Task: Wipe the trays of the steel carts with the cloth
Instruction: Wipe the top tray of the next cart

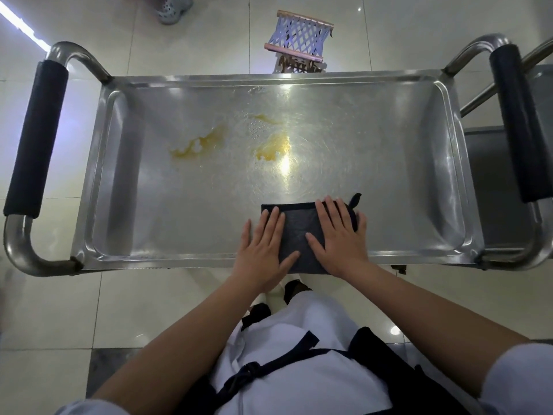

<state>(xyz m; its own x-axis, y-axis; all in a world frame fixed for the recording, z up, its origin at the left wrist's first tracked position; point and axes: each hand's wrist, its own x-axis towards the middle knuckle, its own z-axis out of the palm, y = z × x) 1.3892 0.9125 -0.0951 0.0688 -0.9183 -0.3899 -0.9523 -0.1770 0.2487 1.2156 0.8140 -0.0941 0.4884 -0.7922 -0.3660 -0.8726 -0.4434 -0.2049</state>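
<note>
I pressed left hand (264, 247) and right hand (339, 235) flat, fingers straight | on cloth (299, 232) | tray (179, 205) near edge | yellow stains (197, 145) beyond.

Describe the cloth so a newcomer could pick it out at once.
Start at the wide steel cart tray with yellow smears. At its near edge lies a dark folded square cloth, pressed flat under the left hand and right hand. Nothing else on the tray is dark fabric.
</note>
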